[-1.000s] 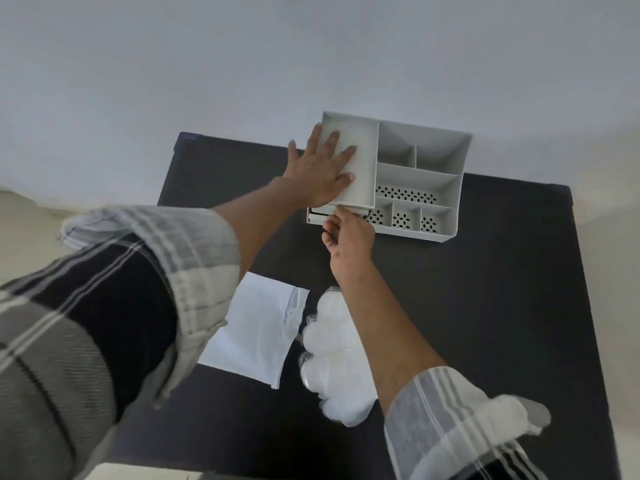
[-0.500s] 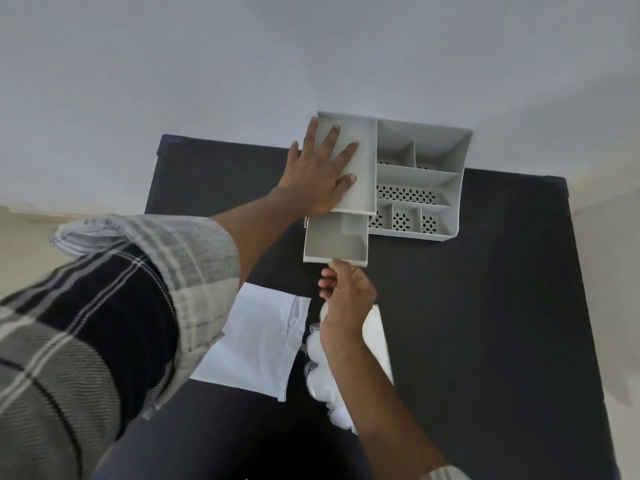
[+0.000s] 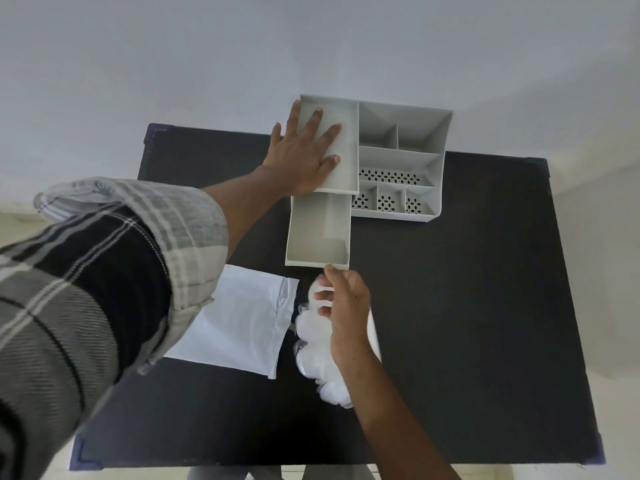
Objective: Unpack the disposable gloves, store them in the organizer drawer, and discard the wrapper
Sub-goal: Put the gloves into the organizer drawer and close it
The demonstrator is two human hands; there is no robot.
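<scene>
A grey plastic organizer (image 3: 401, 161) stands at the far edge of the black table (image 3: 467, 306). Its drawer (image 3: 318, 233) is pulled out toward me and is empty. My left hand (image 3: 304, 157) lies flat, fingers spread, on the organizer's closed left top. My right hand (image 3: 346, 306) is at the drawer's front lip, with the index fingertip on the lip and the other fingers curled. Under that hand and forearm lies a bundle of clear white disposable gloves (image 3: 311, 330), partly hidden. The flat white wrapper (image 3: 239, 320) lies to the left of the gloves.
The organizer's right side has several open compartments, some with perforated floors. A pale wall rises right behind the table. My plaid sleeve fills the lower left. Bare black tabletop stretches to the right of the gloves.
My right hand has pulled the drawer out of the organizer toward me. My left hand has stayed pressed on the organizer's top. The gloves and wrapper lie as before.
</scene>
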